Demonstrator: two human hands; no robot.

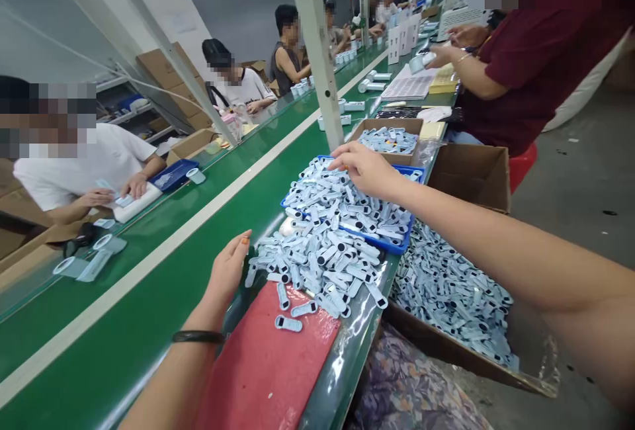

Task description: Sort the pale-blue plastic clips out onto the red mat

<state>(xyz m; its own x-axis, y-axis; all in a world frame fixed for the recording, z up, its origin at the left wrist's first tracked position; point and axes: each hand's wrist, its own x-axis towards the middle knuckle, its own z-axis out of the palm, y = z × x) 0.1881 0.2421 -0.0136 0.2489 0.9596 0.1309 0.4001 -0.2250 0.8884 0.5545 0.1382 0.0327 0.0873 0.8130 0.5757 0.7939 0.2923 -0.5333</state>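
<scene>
My right hand (367, 169) is over the blue tray (403, 245), its curled fingers at the heaped light-blue plastic parts (337, 195); whether it grips one cannot be made out. Just left of the nearer pile (317, 255), my left hand (229, 266) is held above the belt edge, fingers together and pointing up; anything inside it is hidden. Several parts with dark square or round spots lie at the top of a red mat (272, 357), one of them (288, 323) apart from the pile.
A green conveyor belt (198, 238) with a pale stripe runs along the left. A metal post (317, 53) stands beyond the tray. Cardboard boxes hold more parts, one (466, 364) below the table edge. A person in dark red (530, 79) works at right; others sit across.
</scene>
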